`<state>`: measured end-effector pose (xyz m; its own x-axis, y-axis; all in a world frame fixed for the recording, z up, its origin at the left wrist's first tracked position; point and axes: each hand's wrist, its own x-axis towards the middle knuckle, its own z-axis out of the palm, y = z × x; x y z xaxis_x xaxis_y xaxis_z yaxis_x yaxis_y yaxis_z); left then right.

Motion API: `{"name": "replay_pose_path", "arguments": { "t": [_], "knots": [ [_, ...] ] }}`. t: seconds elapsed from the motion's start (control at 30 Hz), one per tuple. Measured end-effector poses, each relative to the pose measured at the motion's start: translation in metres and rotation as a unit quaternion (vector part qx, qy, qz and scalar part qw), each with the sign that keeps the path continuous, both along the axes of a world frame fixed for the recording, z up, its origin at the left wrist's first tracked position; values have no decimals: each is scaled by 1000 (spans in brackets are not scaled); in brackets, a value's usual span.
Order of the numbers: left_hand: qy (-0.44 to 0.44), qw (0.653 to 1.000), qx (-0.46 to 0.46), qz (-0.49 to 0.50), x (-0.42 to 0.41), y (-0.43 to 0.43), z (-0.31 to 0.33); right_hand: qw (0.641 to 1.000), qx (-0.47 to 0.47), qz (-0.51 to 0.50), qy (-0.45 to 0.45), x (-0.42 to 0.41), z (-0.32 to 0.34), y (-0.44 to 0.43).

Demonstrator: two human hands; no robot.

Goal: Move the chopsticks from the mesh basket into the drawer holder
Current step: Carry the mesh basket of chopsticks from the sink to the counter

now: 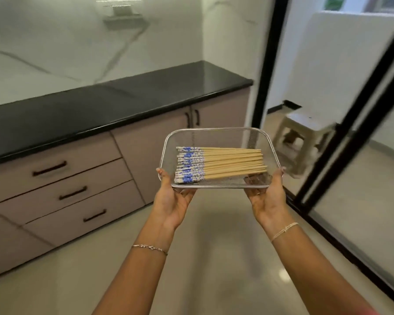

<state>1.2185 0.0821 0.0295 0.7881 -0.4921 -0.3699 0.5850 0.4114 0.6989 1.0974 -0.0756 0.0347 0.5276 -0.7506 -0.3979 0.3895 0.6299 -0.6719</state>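
Observation:
A rectangular metal mesh basket (216, 133) is held out in front of me at about counter-front height. Several wooden chopsticks (232, 163) with blue-and-white patterned ends lie side by side in it, patterned ends to the left. My left hand (172, 198) grips the basket's near left corner from below, thumb on the rim. My right hand (270, 196) holds the near right corner the same way. To the left stand three shut drawers (62, 194) with dark handles; no drawer holder is visible.
A black countertop (114, 103) runs along the left above pinkish cabinets with two doors (192, 118). A beige plastic stool (303, 142) stands behind the basket at right. Black-framed glass doors (355, 123) line the right side. Pale floor lies below.

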Motion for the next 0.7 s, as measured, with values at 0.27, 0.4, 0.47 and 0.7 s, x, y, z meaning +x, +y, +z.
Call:
{"name": "replay_pose_path", "arguments": {
  "t": [0.27,0.4,0.47,0.7],
  "knots": [
    [6,981,10,196,98,116,2,980,-26,193,32,163,-4,84],
    [34,956,-35,288,134,161,0,967,-41,246,50,231,-10,125],
    [42,943,-56,324,155,181,-2,957,-43,282,53,267,-15,143],
    [41,900,-88,426,245,229,1,933,-45,355,45,382,-10,195]
  ]
}}
